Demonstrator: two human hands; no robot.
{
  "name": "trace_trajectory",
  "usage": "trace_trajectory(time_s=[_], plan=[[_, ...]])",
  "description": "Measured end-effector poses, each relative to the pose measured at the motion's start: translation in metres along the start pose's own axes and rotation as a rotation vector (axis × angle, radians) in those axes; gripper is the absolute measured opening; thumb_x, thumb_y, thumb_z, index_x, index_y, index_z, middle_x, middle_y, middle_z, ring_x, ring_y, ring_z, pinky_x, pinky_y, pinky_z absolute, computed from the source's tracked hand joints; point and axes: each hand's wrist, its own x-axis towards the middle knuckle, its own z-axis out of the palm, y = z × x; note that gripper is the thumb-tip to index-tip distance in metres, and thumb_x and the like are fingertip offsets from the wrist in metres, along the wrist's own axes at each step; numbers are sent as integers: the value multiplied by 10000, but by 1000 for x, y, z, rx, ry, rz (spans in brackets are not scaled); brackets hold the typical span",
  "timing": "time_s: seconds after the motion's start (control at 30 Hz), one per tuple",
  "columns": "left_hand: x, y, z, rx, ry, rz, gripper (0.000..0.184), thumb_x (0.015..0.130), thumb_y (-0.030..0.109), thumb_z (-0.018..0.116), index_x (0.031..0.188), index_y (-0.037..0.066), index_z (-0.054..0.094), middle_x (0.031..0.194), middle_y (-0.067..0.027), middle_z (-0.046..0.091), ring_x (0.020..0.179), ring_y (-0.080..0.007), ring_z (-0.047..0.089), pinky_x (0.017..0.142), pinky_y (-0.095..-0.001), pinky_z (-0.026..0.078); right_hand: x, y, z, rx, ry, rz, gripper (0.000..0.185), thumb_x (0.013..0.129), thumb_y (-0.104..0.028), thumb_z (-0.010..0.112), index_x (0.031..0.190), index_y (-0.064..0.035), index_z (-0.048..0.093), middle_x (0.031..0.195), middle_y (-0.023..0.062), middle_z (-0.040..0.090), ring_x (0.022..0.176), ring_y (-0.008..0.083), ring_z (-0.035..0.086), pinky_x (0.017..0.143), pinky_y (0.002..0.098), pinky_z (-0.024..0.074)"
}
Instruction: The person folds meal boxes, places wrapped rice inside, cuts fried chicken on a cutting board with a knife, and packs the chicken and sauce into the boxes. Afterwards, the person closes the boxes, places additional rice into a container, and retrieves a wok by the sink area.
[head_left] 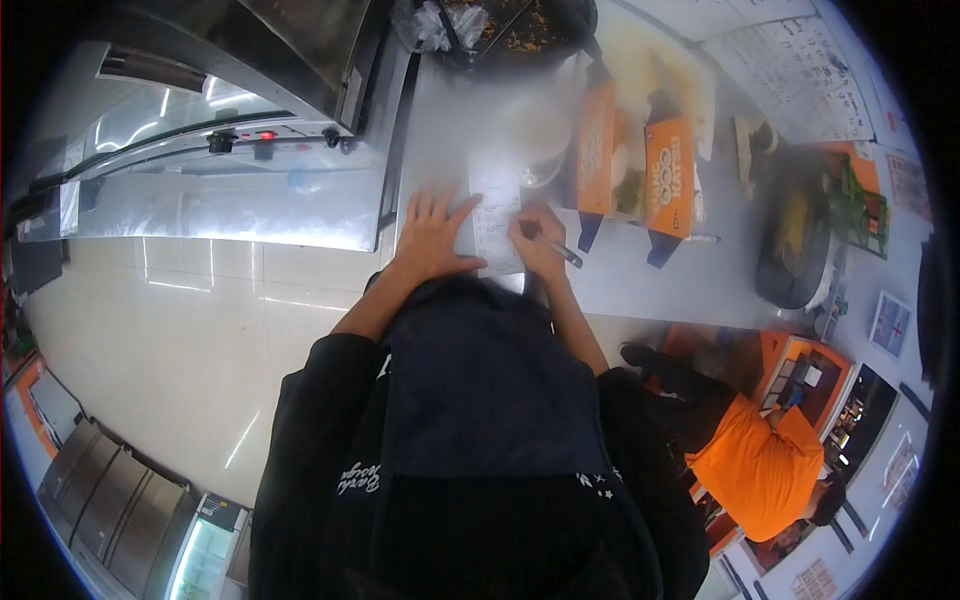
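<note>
Kitchen-like room, pale tiled floor [200, 330] to the left, a metal appliance [330, 190] with a small red light beyond it. At right, past the near edge of the bench [640, 290], a person in an orange shirt [765, 465].

On the bench I see a narrow slip of paper [492, 215], handwritten lines on it, lying flat between my two grips. Left grip [435, 235]: palm down, fingers spread, thumb and fingers pointing to the far side, at the left edge of the slip. Right grip [538, 240]: pinching a dark pen [571, 257], its back end sticking out toward the near right; this hand rests at the slip's right edge. The pen's tip is too small for me to make out.

Far of the slip, a pale round item, blurred by haze. To the right, two orange box panels [669, 180] with dark flaps; farther right, a dark oval container [785, 250]. At the far edge, a dark pan [540, 35] holding brown bits.
</note>
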Motion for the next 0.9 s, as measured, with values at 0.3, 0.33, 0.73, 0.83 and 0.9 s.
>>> trace_trajectory(time_s=[0.3, 0.33, 0.73, 0.83, 0.9], plan=[[0, -2, 1, 1, 42, 18, 1010, 601, 651, 744, 1447, 250, 366, 1455, -189, 336, 1344, -451, 273, 1128, -568, 162, 3, -6, -2, -23, -18, -45, 147, 706, 1, 730, 762, -39, 600, 746, 76, 581, 667, 185, 600, 607, 287, 476], [0, -1, 1, 0, 45, 19, 1010, 600, 650, 745, 1447, 250, 367, 1453, -189, 338, 1343, -450, 274, 1128, -568, 163, 3, -7, -2, -22, -15, -41, 146, 705, 3, 728, 762, -39, 600, 745, 76, 581, 668, 188, 601, 610, 288, 476], [1, 0, -2, -21, -64, -20, 1051, 597, 661, 759, 1459, 246, 325, 1531, -151, 202, 1424, -432, 106, 1137, -577, 128, 2, -9, -5, -11, -35, -39, 161, 708, 7, 723, 746, -36, 572, 745, 71, 576, 685, 189, 597, 626, 289, 476], [0, -1, -1, -21, -56, -17, 1051, 595, 657, 760, 1459, 246, 326, 1527, -152, 211, 1423, -432, 112, 1137, -578, 131, -6, -5, -6, 9, -22, 13, 158, 717, -3, 724, 744, -36, 572, 745, 66, 577, 673, 173, 594, 618, 279, 475], [0, -2, 0, -17, -48, -16, 1055, 592, 655, 762, 1460, 245, 324, 1524, -153, 219, 1421, -434, 117, 1136, -578, 133, -19, -3, -10, 15, -32, 88, 155, 723, -13, 727, 743, -36, 575, 745, 63, 578, 665, 162, 593, 609, 274, 473]])
